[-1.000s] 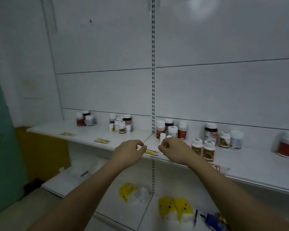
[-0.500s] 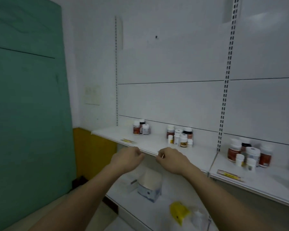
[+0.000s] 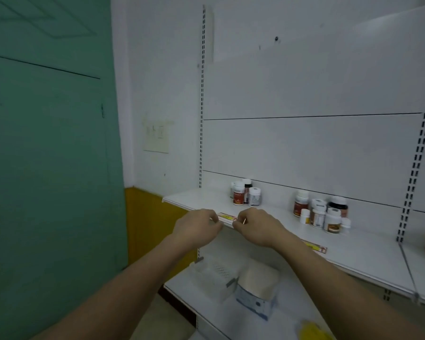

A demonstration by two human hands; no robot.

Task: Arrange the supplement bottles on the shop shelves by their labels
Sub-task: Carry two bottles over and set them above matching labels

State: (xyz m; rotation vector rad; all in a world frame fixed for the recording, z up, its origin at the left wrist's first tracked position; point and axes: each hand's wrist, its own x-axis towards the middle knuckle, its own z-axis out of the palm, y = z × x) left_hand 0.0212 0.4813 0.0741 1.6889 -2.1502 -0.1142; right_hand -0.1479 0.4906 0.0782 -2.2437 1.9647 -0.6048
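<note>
l hand [image 3: 198, 225]: fingers curled, pinching left end of shelf label strip [image 3: 227, 217]
r hand [image 3: 255, 225]: curled, pinching its right end
supplement bottles [image 3: 245, 193]: upright, rear of shelf [image 3: 353, 249], two clusters

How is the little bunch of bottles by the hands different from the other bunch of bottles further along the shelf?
The left bunch of bottles is smaller, only about four; the right bunch of bottles has more, about seven or eight. The left bunch stands near the back wall, while the right bunch spreads further forward on the shelf. The right bunch includes tiny white bottles; the left bunch shows none. Both share white caps, some red-orange labels, and stand upright.
</note>
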